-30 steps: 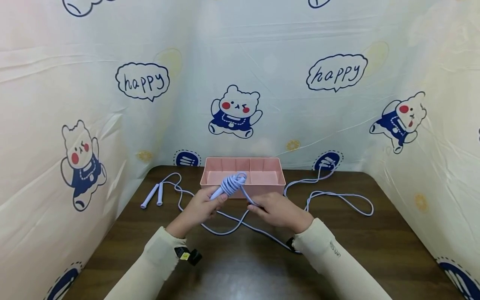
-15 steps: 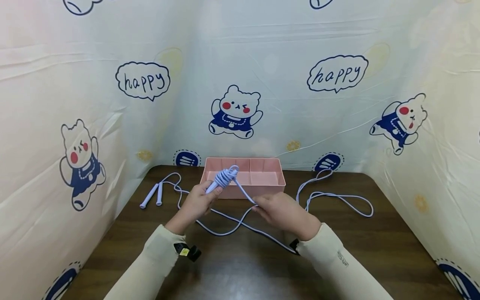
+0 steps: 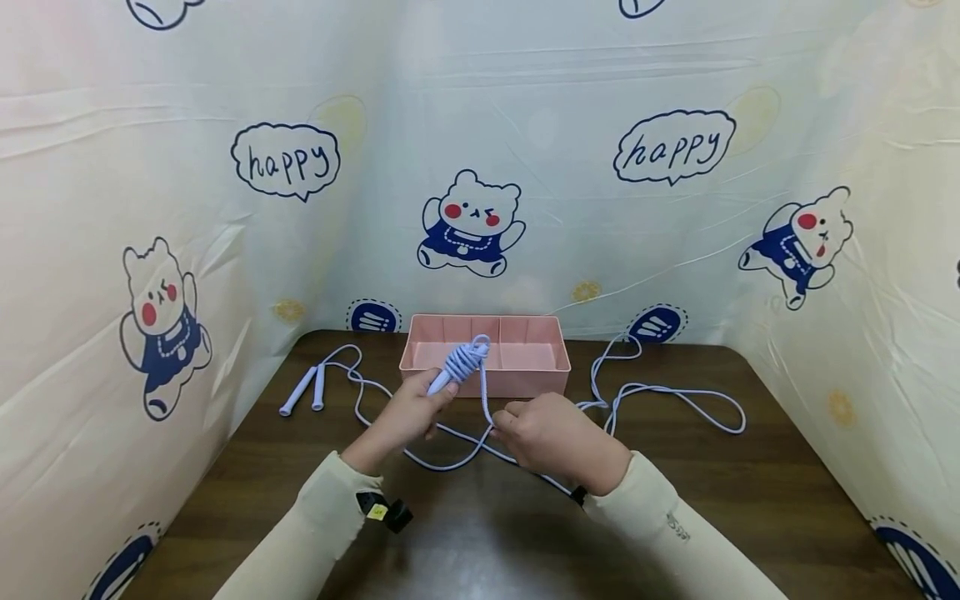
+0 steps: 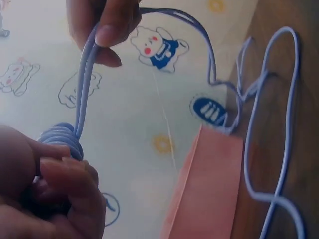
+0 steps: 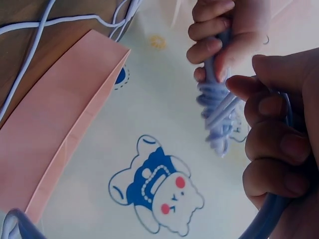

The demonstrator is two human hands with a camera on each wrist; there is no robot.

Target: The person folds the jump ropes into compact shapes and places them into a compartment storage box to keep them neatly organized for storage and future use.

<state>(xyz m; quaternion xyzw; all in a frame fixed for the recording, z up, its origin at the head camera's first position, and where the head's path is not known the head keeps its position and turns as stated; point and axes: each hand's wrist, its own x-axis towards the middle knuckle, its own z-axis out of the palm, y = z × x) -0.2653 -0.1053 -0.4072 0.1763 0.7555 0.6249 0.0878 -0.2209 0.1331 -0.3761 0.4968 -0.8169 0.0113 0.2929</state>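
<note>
In the head view my left hand (image 3: 408, 408) grips the pale lilac handle end of a jump rope. Several turns of its cord form a wound bundle (image 3: 467, 362) above the fist, with a small loop at the tip. My right hand (image 3: 558, 437) pinches the doubled cord (image 3: 483, 392) that runs down from this bundle. The left wrist view shows the two strands (image 4: 84, 84) held taut between the hands. Curled fingers of the right hand (image 5: 279, 134) enclose the cord in the right wrist view; how many handles the left fist covers is hidden.
A pink divided box (image 3: 532, 383) stands at the back of the dark wooden table (image 3: 465, 542). Two lilac handles (image 3: 300, 392) lie at the left with cord trailing from them. Loose cord loops (image 3: 705, 392) spread over the right side. A patterned curtain (image 3: 570, 208) surrounds the table.
Both hands first moved apart slightly, then the left came back right with the bundle. The right hand has shifted down its cord, and the loose loop at back right has been drawn leftward.
</note>
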